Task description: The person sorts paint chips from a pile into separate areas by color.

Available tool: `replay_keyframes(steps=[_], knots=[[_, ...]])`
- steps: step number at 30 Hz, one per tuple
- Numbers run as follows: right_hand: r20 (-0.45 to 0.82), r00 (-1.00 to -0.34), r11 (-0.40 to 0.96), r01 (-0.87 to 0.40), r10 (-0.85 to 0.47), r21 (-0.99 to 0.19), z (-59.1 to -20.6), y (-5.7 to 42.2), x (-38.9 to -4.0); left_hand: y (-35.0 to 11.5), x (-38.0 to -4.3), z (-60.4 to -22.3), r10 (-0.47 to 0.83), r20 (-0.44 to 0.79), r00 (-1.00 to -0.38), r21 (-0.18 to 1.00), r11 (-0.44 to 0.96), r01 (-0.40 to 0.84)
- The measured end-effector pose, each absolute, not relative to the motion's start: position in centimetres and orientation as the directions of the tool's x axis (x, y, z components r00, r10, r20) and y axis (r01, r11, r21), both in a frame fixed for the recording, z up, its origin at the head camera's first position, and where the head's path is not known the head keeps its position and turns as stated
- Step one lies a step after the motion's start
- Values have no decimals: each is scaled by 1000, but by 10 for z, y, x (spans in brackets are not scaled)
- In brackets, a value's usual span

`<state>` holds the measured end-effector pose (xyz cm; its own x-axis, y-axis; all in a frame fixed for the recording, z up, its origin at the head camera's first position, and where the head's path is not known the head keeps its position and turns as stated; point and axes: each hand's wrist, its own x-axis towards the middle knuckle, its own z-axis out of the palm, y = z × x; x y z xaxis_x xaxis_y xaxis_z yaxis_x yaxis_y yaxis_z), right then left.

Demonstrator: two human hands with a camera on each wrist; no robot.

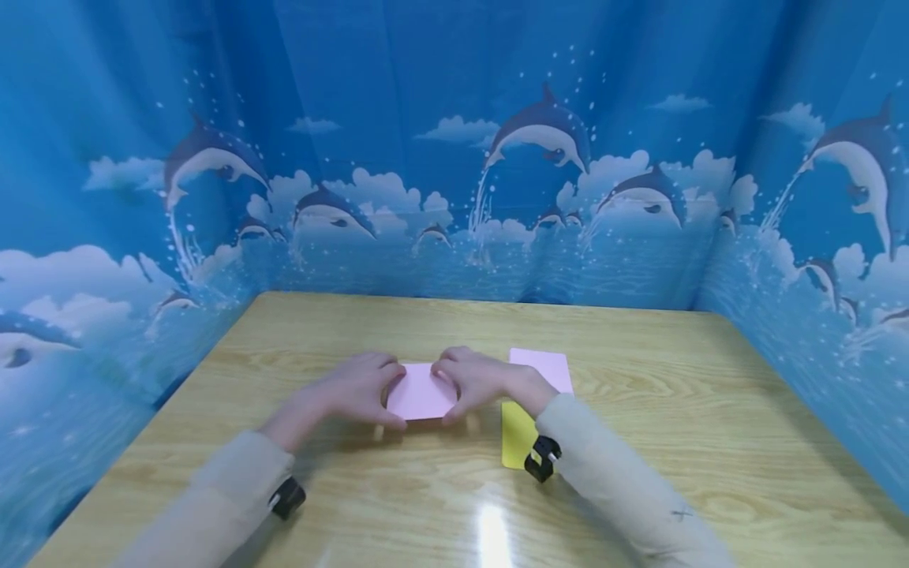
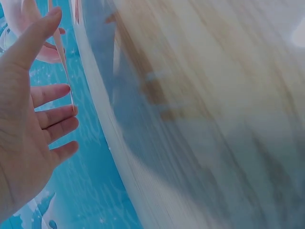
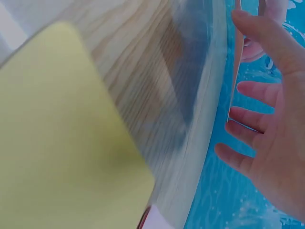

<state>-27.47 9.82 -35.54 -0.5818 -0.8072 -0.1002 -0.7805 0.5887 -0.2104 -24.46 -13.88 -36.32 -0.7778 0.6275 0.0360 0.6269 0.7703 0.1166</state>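
A pink card [image 1: 422, 392] is held level between both hands, a little above the wooden table. My left hand [image 1: 365, 390] grips its left side, with the thumb at the near edge and fingertips at the far edge. On the opposite side, my right hand [image 1: 472, 380] pinches it the same way. From the left wrist, the card's thin edge [image 2: 63, 62] runs between thumb and fingertips. The right wrist view also has the card edge-on [image 3: 236, 57], between the thumb and the curved fingers.
Beside the right forearm, a yellow card [image 1: 518, 442] lies on the table [image 1: 398, 505]. Just behind it is another pink card [image 1: 543, 368], partly covered by the right wrist. A blue dolphin-print curtain [image 1: 398, 95] encloses the back and sides.
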Motion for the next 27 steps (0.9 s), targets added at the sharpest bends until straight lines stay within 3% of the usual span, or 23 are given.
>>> replay_keyframes(steps=[15, 27], knots=[[-43, -680, 666, -700, -732, -260, -352, 154, -277, -82, -266, -357, 666, 50, -744, 7, 745, 667], [-4, -736, 713, -653, -677, -256, -352, 198, -277, -33, -283, -354, 692, 25, -721, -1, 721, 693]])
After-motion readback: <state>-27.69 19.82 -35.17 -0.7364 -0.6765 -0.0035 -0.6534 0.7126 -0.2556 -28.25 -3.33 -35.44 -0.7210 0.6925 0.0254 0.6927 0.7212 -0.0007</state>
